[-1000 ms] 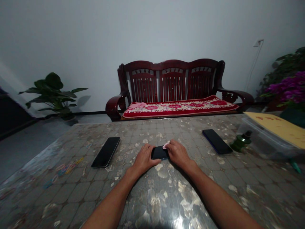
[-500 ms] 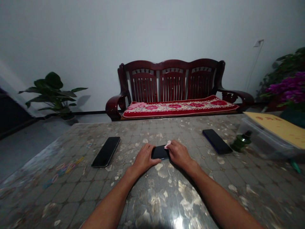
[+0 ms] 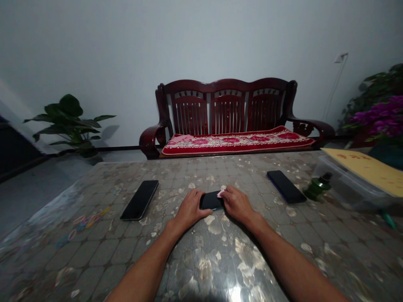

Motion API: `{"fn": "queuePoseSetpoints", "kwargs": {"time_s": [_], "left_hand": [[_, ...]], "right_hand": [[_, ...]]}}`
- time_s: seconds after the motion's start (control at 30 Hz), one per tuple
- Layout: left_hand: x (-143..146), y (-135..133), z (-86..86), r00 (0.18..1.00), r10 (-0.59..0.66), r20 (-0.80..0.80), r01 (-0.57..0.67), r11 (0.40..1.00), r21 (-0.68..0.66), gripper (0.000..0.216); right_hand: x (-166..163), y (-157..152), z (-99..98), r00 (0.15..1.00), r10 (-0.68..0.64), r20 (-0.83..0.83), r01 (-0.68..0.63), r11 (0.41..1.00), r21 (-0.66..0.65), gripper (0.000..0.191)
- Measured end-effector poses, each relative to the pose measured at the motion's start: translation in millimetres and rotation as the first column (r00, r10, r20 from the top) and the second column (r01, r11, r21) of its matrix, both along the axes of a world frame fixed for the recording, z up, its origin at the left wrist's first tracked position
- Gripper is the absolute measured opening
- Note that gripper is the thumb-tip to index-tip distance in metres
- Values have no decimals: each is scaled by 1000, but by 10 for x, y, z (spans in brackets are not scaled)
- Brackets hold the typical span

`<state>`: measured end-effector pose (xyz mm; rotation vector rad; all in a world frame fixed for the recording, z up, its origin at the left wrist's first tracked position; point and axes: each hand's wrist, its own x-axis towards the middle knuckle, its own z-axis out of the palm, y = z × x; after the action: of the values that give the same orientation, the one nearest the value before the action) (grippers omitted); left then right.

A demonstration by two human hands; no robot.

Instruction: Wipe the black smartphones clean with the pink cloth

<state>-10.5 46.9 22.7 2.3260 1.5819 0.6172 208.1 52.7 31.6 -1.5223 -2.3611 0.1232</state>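
A black phone [image 3: 210, 201] lies flat on the patterned table [image 3: 201, 260] in front of me. My left hand [image 3: 189, 208] rests curled against its left end, holding it down. My right hand [image 3: 236, 203] covers its right end, fingers closed on a small pink cloth [image 3: 221, 193] pressed on the screen.
Two more black phones lie on the table: one to the left [image 3: 140, 199], one to the right [image 3: 286, 186]. A green bottle [image 3: 316, 188] and a clear plastic box [image 3: 355, 184] stand at the right. Coloured rubber bands [image 3: 85, 221] lie at the left. A red wooden bench [image 3: 229, 119] stands behind.
My right hand with the pink cloth has slid slightly toward me over the phone. The left hand has stayed put.
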Motion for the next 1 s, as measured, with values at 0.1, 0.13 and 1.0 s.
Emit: {"fn": "queuePoseSetpoints", "kwargs": {"time_s": [0.1, 0.13, 1.0], "left_hand": [[-3, 3, -5, 1000, -1, -9, 1, 1000, 1, 50], [-4, 4, -9, 1000, -2, -12, 2, 1000, 1, 50], [-24, 24, -48, 1000, -9, -11, 9, 1000, 9, 52]], "right_hand": [[23, 12, -1, 1000, -24, 3, 24, 1000, 5, 30], [45, 26, 4, 998, -56, 15, 56, 998, 8, 29], [12, -21, 16, 997, -78, 24, 78, 997, 12, 28]]}}
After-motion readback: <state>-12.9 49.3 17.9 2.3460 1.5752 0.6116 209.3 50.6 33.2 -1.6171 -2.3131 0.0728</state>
